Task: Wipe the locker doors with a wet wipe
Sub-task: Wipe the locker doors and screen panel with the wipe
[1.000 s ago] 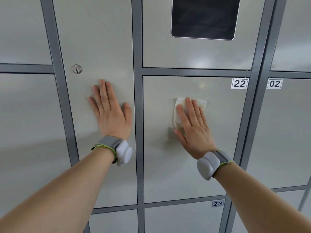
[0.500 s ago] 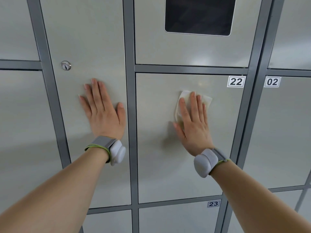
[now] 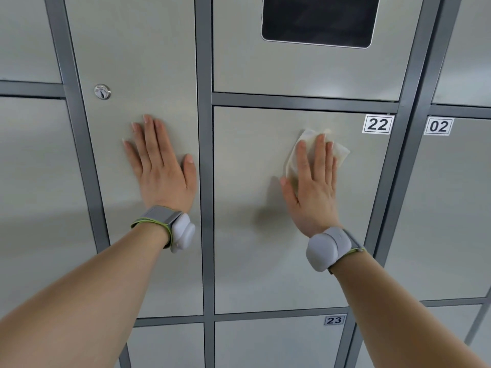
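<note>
A wall of grey metal lockers fills the view. My right hand (image 3: 312,187) presses flat, fingers straight, on a white wet wipe (image 3: 341,152) against the upper part of locker door 22 (image 3: 252,235), a little left of its number label (image 3: 377,124). The wipe shows above and to the right of my fingers; the rest is under my palm. My left hand (image 3: 162,171) rests flat with straight fingers on the tall door (image 3: 138,62) to the left, below its round keyhole (image 3: 102,91). Both wrists wear grey bands.
A dark screen panel (image 3: 318,19) sits in the door above 22. Door 02 (image 3: 451,208) lies to the right and door 23 (image 3: 265,343) below. Dark grey frame bars (image 3: 206,181) separate the doors.
My right hand has slid the wipe to the right and slightly up across door 22, closer to the number label. My left hand has stayed flat on the left door.
</note>
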`<action>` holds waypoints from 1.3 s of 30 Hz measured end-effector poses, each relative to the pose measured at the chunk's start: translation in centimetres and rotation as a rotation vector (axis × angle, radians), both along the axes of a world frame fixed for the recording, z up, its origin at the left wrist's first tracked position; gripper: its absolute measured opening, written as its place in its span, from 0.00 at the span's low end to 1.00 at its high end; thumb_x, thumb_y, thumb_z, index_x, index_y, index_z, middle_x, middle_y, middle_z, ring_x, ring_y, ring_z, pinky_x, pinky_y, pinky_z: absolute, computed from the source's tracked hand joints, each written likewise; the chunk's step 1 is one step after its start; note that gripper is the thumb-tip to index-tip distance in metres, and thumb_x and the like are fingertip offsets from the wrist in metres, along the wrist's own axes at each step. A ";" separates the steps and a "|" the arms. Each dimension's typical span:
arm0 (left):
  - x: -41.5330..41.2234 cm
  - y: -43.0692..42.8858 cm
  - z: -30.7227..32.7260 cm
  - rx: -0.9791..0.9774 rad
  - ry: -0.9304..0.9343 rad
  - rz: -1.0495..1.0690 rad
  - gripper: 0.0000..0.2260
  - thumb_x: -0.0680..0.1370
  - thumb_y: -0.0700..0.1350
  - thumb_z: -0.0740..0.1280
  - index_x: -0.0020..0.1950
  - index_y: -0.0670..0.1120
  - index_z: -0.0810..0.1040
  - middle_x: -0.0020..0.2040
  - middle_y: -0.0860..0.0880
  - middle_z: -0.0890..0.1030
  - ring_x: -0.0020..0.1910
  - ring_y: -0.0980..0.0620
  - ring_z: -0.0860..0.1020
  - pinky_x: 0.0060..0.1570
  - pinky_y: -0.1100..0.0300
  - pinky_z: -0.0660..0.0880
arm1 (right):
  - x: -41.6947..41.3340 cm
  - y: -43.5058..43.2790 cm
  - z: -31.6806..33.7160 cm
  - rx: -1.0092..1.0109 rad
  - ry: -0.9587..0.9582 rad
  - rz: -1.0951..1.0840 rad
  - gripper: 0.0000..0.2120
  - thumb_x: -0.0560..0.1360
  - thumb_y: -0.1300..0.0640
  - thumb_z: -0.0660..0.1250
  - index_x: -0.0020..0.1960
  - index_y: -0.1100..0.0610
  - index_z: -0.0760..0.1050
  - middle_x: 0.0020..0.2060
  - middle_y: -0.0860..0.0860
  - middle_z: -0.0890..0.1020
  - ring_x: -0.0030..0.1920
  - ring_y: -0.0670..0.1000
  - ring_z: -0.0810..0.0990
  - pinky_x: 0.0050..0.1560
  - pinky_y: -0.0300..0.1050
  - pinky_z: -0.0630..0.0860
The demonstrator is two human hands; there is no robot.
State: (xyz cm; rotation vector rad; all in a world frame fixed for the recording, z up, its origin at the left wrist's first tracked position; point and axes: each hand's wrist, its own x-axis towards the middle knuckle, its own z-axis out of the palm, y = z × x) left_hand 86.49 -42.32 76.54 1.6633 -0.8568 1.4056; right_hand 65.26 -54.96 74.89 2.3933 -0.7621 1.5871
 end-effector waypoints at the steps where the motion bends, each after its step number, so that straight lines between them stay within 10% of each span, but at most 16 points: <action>1: 0.0 0.0 0.0 0.002 -0.003 0.001 0.28 0.79 0.49 0.53 0.74 0.32 0.56 0.74 0.34 0.58 0.73 0.33 0.55 0.72 0.49 0.39 | -0.1 0.0 -0.6 -0.015 0.025 -0.002 0.31 0.78 0.45 0.51 0.77 0.58 0.51 0.76 0.62 0.47 0.76 0.61 0.43 0.75 0.53 0.40; 39: -0.1 0.0 -0.1 0.026 0.016 0.017 0.29 0.80 0.51 0.50 0.74 0.31 0.55 0.74 0.34 0.57 0.73 0.33 0.54 0.72 0.45 0.42 | -2.6 -1.2 -2.9 0.009 0.099 -0.054 0.32 0.78 0.43 0.49 0.77 0.57 0.50 0.76 0.61 0.47 0.76 0.60 0.43 0.75 0.53 0.42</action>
